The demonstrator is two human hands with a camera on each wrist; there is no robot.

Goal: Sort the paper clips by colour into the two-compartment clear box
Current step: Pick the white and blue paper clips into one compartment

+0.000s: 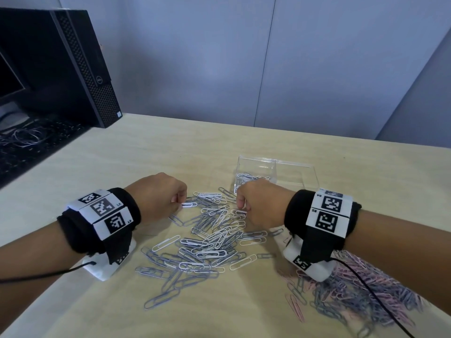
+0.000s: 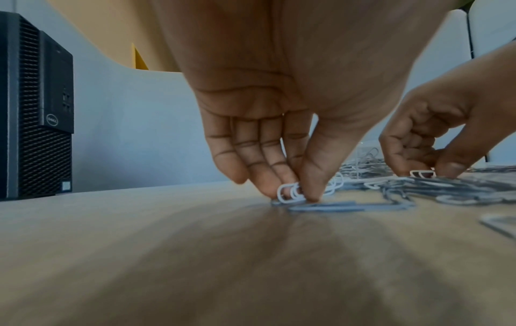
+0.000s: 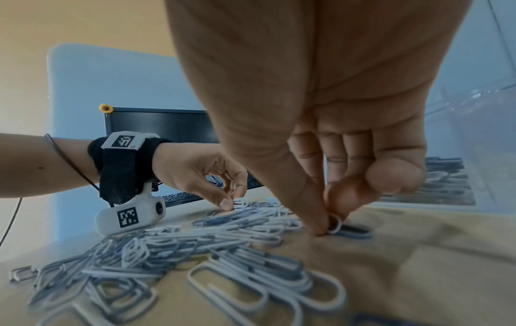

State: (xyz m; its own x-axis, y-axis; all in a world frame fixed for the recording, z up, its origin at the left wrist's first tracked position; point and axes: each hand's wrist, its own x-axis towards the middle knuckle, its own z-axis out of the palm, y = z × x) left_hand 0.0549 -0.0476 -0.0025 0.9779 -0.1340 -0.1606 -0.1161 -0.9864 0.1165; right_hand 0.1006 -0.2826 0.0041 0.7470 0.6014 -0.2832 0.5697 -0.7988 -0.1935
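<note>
The right hand [image 1: 261,203] covers the clear box's [image 1: 305,175] near left corner; the pink clips [image 1: 380,303] at lower right blur together.

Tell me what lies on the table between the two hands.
In the head view, loose white and grey paper clips lie scattered on the table between the left hand and the right hand, each pinching a white clip.

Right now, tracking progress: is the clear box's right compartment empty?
Seemingly empty: white paper clips show only in the clear box's left compartment.
</note>
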